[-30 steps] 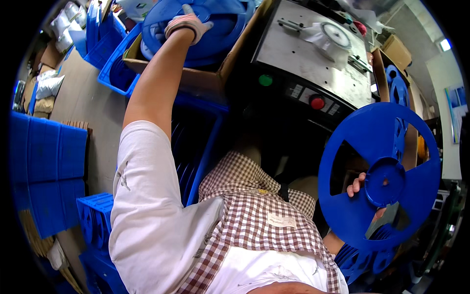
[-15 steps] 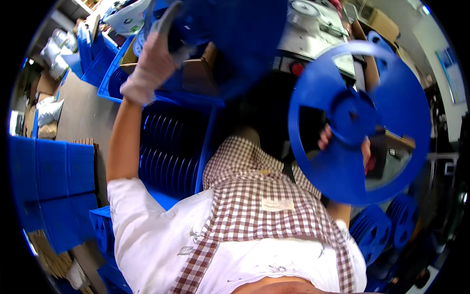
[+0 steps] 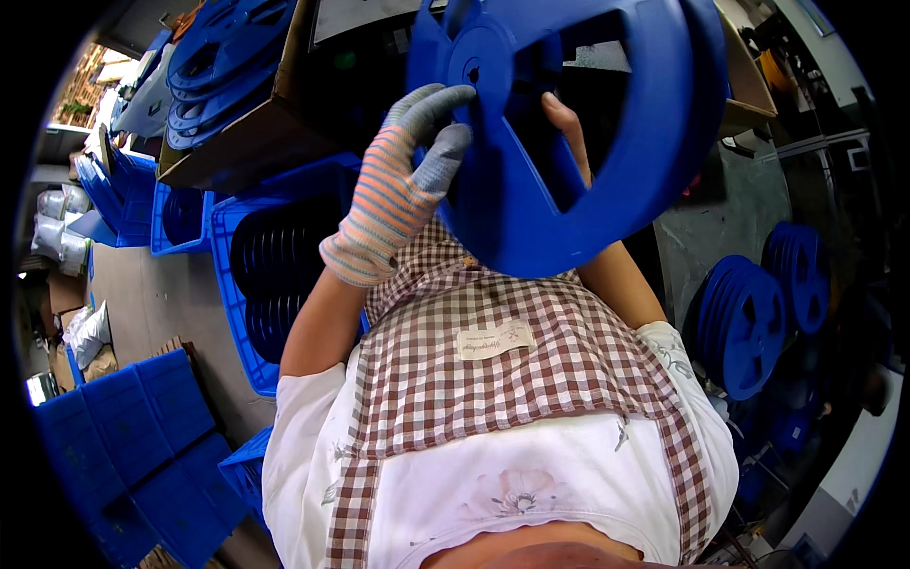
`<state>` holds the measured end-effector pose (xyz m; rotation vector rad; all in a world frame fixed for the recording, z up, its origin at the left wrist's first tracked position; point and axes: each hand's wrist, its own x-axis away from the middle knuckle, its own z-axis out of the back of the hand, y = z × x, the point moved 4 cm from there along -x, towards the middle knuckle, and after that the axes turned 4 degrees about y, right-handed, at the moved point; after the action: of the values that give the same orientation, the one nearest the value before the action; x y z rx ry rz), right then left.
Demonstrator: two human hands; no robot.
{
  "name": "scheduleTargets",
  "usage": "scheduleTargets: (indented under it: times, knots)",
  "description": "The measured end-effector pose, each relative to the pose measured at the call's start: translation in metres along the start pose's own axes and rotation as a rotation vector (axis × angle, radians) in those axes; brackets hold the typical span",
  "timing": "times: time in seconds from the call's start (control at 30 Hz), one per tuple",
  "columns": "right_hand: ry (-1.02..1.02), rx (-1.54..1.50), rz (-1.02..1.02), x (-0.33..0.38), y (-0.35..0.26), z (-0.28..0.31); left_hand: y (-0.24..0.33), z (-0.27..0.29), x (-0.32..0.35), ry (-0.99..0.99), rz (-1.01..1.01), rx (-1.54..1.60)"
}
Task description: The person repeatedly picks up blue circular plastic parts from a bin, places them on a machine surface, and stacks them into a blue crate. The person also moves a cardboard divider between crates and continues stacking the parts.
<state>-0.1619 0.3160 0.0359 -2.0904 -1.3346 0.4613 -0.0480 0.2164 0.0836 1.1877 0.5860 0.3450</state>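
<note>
A blue plastic reel [image 3: 531, 228] with wide cut-outs and a round hub is held tilted before my chest. Behind its front flange a second blue flange [image 3: 701, 85] shows at the right. My left hand [image 3: 393, 185], in a striped glove with grey fingertips, has its fingers apart against the front face beside the hub; it is not wrapped round the rim. My bare right hand [image 3: 569, 137] supports the reel from behind and right. One of its digits shows through a cut-out, while the rest of that hand is hidden by the reel.
Blue crates [image 3: 242, 332] at my left hold rows of dark discs. A cardboard box [image 3: 237, 133] filled with blue reels stands at the far left. Stacked blue reels [image 3: 744, 327] stand upright at the right. More blue boxes [image 3: 123, 417] are stacked at the lower left.
The reel in my right hand has moved left and up to the middle. My left hand has come down and inward to its face. The large blue disc by my left hand is no longer separate.
</note>
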Motion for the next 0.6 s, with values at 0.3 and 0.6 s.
scheduleTargets:
  times: [0.3, 0.6]
  knots:
    - [0.068, 0.656, 0.302, -0.01, -0.006, -0.016, -0.019, -0.019, 0.016, 0.091, 0.197, 0.273]
    - [0.015, 0.969, 0.227, -0.014, -0.04, -0.04, -0.063, 0.004, 0.018, 0.322, 0.203, 0.799]
